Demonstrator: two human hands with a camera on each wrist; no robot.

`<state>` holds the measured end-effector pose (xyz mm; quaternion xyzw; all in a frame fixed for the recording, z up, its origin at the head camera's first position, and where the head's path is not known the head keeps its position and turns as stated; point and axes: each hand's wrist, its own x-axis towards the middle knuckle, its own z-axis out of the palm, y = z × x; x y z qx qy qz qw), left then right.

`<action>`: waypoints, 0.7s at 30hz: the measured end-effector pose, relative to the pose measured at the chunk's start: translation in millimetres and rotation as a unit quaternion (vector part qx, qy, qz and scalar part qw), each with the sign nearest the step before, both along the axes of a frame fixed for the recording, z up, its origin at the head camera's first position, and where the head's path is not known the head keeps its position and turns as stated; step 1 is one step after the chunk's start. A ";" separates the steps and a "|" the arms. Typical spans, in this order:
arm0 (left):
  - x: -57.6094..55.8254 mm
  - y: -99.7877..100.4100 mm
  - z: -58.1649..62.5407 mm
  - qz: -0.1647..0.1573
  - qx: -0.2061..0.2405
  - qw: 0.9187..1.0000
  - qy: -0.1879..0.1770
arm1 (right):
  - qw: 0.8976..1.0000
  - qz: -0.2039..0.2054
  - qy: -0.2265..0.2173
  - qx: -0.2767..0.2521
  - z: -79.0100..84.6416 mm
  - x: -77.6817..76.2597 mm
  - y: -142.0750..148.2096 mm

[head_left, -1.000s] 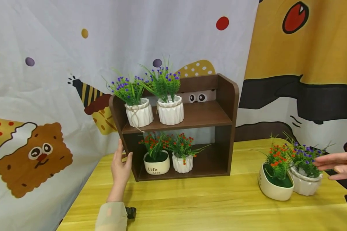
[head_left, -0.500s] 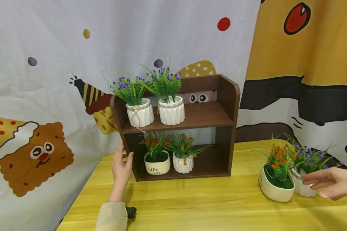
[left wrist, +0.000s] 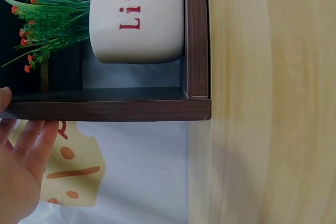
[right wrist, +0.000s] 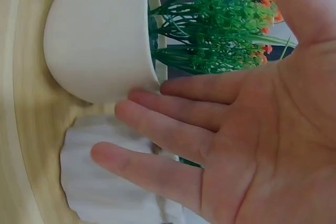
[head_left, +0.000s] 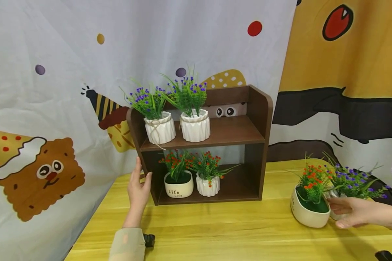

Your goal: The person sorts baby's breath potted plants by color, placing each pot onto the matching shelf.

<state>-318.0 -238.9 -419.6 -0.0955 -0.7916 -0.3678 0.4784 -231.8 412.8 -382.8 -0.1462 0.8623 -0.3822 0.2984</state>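
My left hand (head_left: 139, 190) holds the left side panel of a small brown two-tier shelf (head_left: 236, 128). In the left wrist view its thumb lies inside the panel and its fingers (left wrist: 39, 142) outside. At the right my right hand (head_left: 359, 212) reaches in with extended fingers, palm showing in the right wrist view. These fingers (right wrist: 163, 129) overlap the gap between a cream oval pot of orange flowers (head_left: 308, 214) and a white fluted pot (right wrist: 110, 177) with purple flowers, mostly hidden by the hand in the head view.
Two white fluted pots with purple flowers (head_left: 160, 128) stand on the upper tier, left and middle. Below are a cream "Life" pot (head_left: 179, 186) and a white pot (head_left: 208, 185), both with red flowers. A printed curtain (head_left: 68, 108) hangs behind the wooden table (head_left: 215, 232).
My right hand has moved left and down from beside the purple flowers to the pots at the right. The left hand stays on the shelf's side panel.
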 end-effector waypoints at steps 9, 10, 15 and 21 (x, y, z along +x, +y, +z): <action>-1.8 0.6 2.6 -0.001 0.003 1.000 -0.001 | 0.997 -0.030 0.056 -0.031 -21.2 -6.5 -20.0; -1.7 0.5 2.4 0.000 0.004 1.000 -0.002 | 0.997 -0.040 0.064 -0.033 -23.8 -6.8 -23.5; -1.5 0.5 0.4 0.006 0.002 1.000 0.005 | 0.982 -0.110 0.152 0.009 -36.4 -6.4 -44.7; -2.0 -0.2 -0.9 0.010 -0.005 1.000 0.012 | 0.940 -0.215 0.239 0.111 -43.7 -8.1 -69.1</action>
